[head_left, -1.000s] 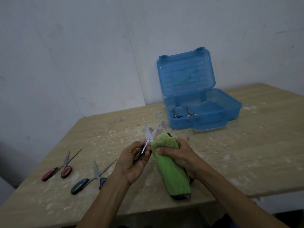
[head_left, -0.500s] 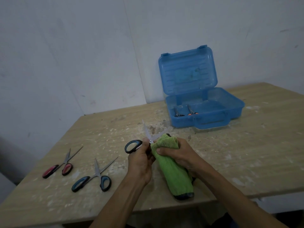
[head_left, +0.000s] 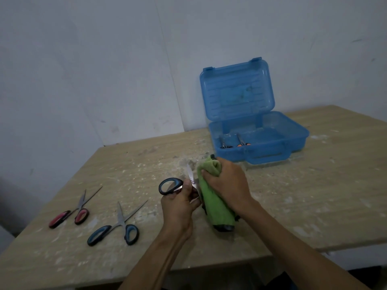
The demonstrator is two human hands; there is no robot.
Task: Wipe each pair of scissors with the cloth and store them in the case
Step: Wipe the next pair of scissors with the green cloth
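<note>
My left hand [head_left: 180,204] grips a pair of scissors with black and blue handles [head_left: 170,186]; one handle loop sticks out to the left and a blade points up beside the cloth. My right hand [head_left: 227,182] grips the green cloth [head_left: 215,208], wrapped against the blades. The blue case [head_left: 258,147] stands open at the back right, with two small pairs of scissors [head_left: 232,143] inside. On the table to the left lie a blue-handled pair of scissors [head_left: 117,229] and a red-handled pair of scissors [head_left: 72,214].
The wooden table [head_left: 314,195] is speckled with white marks. A pale wall rises behind it. The table's front edge runs just below my forearms.
My left hand turned the scissors, so a handle loop now sticks out to the left. The right hand slid up the cloth towards the blade tips.
</note>
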